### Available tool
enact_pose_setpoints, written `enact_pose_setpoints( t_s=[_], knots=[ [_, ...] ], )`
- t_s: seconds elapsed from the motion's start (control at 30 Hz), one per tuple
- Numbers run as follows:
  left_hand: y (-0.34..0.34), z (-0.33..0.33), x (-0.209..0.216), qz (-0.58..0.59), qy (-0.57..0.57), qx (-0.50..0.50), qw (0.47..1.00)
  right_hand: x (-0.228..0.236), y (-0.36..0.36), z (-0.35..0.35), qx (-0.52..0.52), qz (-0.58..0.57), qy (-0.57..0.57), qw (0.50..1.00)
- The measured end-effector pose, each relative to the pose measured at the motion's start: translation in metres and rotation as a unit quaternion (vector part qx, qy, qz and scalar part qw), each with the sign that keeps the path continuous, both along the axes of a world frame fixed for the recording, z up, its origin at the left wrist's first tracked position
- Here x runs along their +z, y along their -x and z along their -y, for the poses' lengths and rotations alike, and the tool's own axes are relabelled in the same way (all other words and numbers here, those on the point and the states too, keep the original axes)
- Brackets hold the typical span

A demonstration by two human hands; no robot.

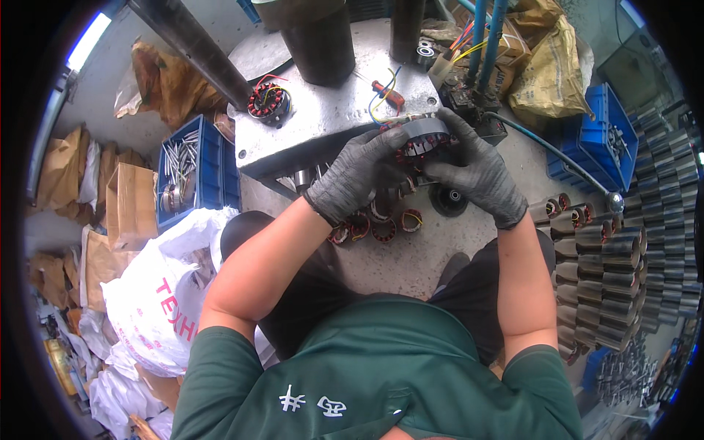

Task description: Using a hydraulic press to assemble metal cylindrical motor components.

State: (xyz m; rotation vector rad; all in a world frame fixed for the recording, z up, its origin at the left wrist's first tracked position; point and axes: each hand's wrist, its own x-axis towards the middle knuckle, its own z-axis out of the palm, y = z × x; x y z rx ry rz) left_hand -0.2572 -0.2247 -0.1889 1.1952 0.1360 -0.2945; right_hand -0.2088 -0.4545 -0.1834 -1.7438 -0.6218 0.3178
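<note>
A motor stator [427, 136], a grey metal ring with red windings inside, is held between both my gloved hands in front of the press table's near edge. My left hand [361, 174] grips its left side, fingers curled and partly hidden. On its right, my right hand [478, 173] wraps the rim with thumb below and fingers above. Another stator [267, 104] with red and yellow leads rests on the metal press table [323, 117]. A red-handled tool [389, 95] lies there too, near blue and yellow wires. Below my hands, several wound stators [383, 230] sit by a black round part [449, 199].
Thick press columns [315, 48] rise from the table. A ball-ended lever [561, 150] reaches out at right. Blue crates hold metal shafts at left [213, 172] and parts at right [612, 136]. Stacked metal cylinders [609, 282] line the right side; a white sack [154, 308] stands left.
</note>
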Motion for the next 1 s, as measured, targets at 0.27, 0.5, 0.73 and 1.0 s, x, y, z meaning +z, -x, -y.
enact_pose_setpoints(
  t_s=[0.27,0.5,0.73,1.0],
  knots=[
    [0.0,-0.006,0.012,0.215,-0.018,-0.015,0.976,-0.003,-0.005,0.0,0.023,-0.364,-0.253,0.896],
    [-0.014,0.006,-0.001,0.24,-0.318,0.008,0.917,-0.02,0.0,-0.025,-0.036,-0.425,-0.38,0.821],
    [-0.011,0.002,-0.024,0.187,-0.115,0.063,0.974,-0.024,-0.001,-0.024,-0.063,-0.38,-0.443,0.809],
    [-0.014,0.008,-0.012,0.376,-0.327,0.035,0.866,-0.029,0.002,-0.028,-0.071,-0.374,-0.432,0.818]
  ],
)
